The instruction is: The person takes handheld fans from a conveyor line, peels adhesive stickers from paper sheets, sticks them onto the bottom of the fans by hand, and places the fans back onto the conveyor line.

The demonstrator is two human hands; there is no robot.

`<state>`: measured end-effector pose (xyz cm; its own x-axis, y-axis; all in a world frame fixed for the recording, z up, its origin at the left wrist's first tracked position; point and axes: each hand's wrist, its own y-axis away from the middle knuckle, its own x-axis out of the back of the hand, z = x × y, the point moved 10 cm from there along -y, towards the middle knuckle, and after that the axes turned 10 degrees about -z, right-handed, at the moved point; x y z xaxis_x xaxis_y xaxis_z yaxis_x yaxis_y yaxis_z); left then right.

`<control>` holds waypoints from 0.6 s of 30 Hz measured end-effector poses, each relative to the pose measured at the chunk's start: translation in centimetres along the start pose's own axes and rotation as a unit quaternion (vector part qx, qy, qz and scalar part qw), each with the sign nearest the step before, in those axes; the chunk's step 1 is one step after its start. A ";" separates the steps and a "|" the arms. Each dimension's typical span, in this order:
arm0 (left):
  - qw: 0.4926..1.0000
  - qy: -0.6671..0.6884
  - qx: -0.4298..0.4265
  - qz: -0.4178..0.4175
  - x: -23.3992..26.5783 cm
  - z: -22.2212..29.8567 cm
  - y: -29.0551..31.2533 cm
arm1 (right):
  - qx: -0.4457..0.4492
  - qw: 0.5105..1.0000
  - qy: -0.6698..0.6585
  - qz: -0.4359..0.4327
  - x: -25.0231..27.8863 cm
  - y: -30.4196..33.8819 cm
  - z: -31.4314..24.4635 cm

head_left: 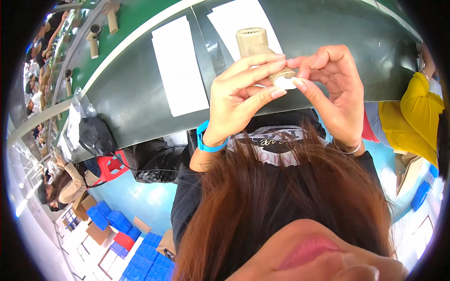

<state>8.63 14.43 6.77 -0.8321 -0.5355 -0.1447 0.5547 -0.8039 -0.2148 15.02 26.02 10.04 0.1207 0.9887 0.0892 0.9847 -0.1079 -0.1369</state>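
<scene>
A beige handheld fan point(251, 41) with a slotted round grille is held over the dark green table, its head pointing away from me. My left hand point(246, 89) wraps the handle, fingers across the top and thumb below. The handle's end point(283, 73) faces me and bears a white round piece point(285, 83); whether it is a cap or a sticker I cannot tell. My right hand point(335, 89) is closed at that end, its thumb tip on the white piece's edge and its index fingertip by the handle's rim. The other right fingers are curled.
White paper sheets point(180, 70) lie on the table point(328, 28), more of them point(234, 21) under the fan. Beyond a pale rail, similar beige fans point(93, 42) stand on a green belt. A black bag point(96, 136) hangs at the left edge; a person in yellow point(415, 112) is at right.
</scene>
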 end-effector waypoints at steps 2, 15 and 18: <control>1.000 -0.004 0.005 -0.007 -0.1 0.1 0.0 | 0.011 1.000 0.000 -0.002 -0.1 -0.1 0.0; 0.998 0.041 0.008 0.051 -0.6 -0.2 0.3 | 0.033 0.998 0.058 0.015 -0.1 0.2 -0.7; 0.998 0.026 0.005 0.062 -0.7 -0.2 0.3 | 0.038 0.995 0.088 0.018 0.1 0.4 -0.8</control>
<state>9.38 14.67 6.62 -0.7559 -0.6167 -0.2198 0.6529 -0.7351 -0.1826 15.54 26.00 10.82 0.1819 0.9501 0.2535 0.9680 -0.1278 -0.2158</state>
